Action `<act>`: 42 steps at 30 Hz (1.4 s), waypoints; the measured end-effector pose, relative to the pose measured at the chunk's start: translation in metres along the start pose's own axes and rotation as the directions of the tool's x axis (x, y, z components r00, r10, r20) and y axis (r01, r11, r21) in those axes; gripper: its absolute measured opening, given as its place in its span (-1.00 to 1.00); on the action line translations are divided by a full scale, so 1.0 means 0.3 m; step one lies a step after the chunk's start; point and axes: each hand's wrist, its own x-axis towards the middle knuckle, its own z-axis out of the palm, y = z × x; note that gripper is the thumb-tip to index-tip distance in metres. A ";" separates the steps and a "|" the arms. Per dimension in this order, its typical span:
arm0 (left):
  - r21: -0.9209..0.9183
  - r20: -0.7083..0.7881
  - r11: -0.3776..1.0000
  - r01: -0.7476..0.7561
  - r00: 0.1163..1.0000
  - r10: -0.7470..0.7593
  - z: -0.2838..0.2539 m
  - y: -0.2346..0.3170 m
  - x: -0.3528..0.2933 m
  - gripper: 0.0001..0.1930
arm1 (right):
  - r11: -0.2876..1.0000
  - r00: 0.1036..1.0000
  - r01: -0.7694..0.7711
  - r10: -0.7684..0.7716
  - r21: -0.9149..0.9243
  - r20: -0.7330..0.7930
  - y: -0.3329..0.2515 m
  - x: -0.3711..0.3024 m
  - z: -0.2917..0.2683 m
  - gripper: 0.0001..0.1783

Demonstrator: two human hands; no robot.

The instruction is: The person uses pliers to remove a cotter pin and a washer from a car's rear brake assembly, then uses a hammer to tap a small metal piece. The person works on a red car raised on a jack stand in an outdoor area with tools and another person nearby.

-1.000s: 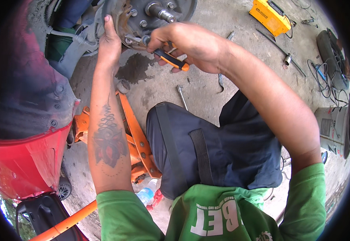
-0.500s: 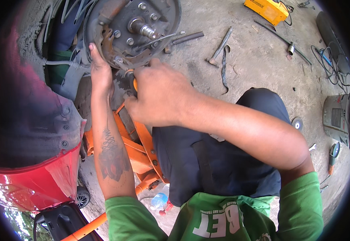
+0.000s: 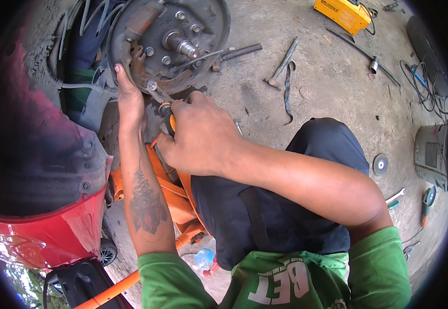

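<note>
Head view: the person's left hand (image 3: 130, 100) was at the lower left of a round, dark metal plate (image 3: 211, 31), its thumb laid along the rim. Its fingers were hidden behind the plate's edge, so how firmly they gripped could not be told. The right hand (image 3: 200, 131) was closed around a hand tool (image 3: 165, 109) with an orange-and-black handle, mostly covered by the fist. The tool's metal end reached up to the plate's lower edge, close to a round metal fastener (image 3: 152, 85); whether the two touched was unclear.

A threaded spindle (image 3: 182, 44) stuck out of the plate's middle with studs around it, and a rusty curved piece (image 3: 139, 62) sat on the left side. A thin cable (image 3: 208, 56) ran out past the right rim, beside a dark rod (image 3: 242, 51).

Below the hands stood an orange jack (image 3: 177, 203), next to the person's dark-trousered knee. A red car body panel (image 3: 49, 237) filled the lower left. On the concrete floor (image 3: 332, 103), to the right of the plate, lay a hammer (image 3: 284, 62) and a wavy dark strip (image 3: 288, 92). Farther right were a long bar (image 3: 386, 73), a grinding disc (image 3: 380, 165) and a grey container (image 3: 432, 154).
</note>
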 end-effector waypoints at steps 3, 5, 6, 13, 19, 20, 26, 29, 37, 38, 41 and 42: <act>0.001 0.022 1.000 -0.008 1.000 0.008 -0.010 -0.004 0.006 -0.18 | 0.998 1.000 0.010 -0.010 0.060 0.001 0.008 0.036 0.008 -0.53; 0.034 0.063 0.999 -0.024 0.998 0.022 -0.018 -0.007 0.012 -0.16 | 0.997 1.000 0.009 -0.010 0.077 0.010 0.015 0.039 0.013 -0.53; 0.063 0.101 0.997 -0.037 0.994 0.030 -0.024 -0.006 0.016 -0.14 | 0.997 1.000 -0.002 0.001 0.083 0.018 0.017 0.019 0.018 -0.53; 0.108 0.082 0.993 -0.047 0.996 0.038 -0.035 -0.024 0.023 -0.12 | 0.998 1.000 0.002 -0.001 0.063 -0.011 0.014 -0.009 0.022 -0.45; 0.114 0.086 0.990 -0.078 0.994 0.068 -0.035 -0.029 0.046 -0.10 | 0.907 0.911 -0.259 0.115 0.331 0.397 0.089 0.082 -0.067 -0.38; 0.128 0.063 0.989 -0.068 0.996 0.061 -0.035 -0.029 0.040 -0.09 | 0.890 0.972 -0.220 0.163 0.400 0.171 0.081 0.089 -0.040 -0.48; 0.138 -0.027 0.987 -0.085 0.996 0.089 -0.022 -0.016 -0.001 -0.06 | 0.899 0.922 -0.280 0.155 0.336 0.354 0.051 0.150 -0.147 -0.69; 0.107 -0.015 0.977 -0.185 0.982 0.187 -0.021 -0.002 -0.001 -0.10 | 0.943 0.859 -0.316 0.236 0.107 0.455 -0.001 0.179 -0.199 -0.66; 0.050 -0.010 0.961 -0.272 0.962 0.272 -0.028 -0.013 0.010 -0.16 | 0.971 0.898 -0.229 0.182 0.072 0.400 -0.029 0.200 -0.154 -0.62; 0.060 0.030 0.968 -0.245 0.969 0.243 -0.032 -0.017 0.014 -0.15 | 0.968 0.883 -0.244 0.200 0.051 0.425 -0.033 0.203 -0.152 -0.62; 0.077 -0.010 0.947 -0.313 0.949 0.315 -0.030 -0.030 0.033 -0.12 | 0.965 0.850 -0.261 0.230 0.001 0.474 -0.054 0.215 -0.149 -0.63; 0.066 -0.002 0.948 -0.311 0.950 0.312 -0.032 -0.036 0.040 -0.12 | 0.967 0.849 -0.256 0.229 -0.009 0.476 -0.062 0.216 -0.150 -0.64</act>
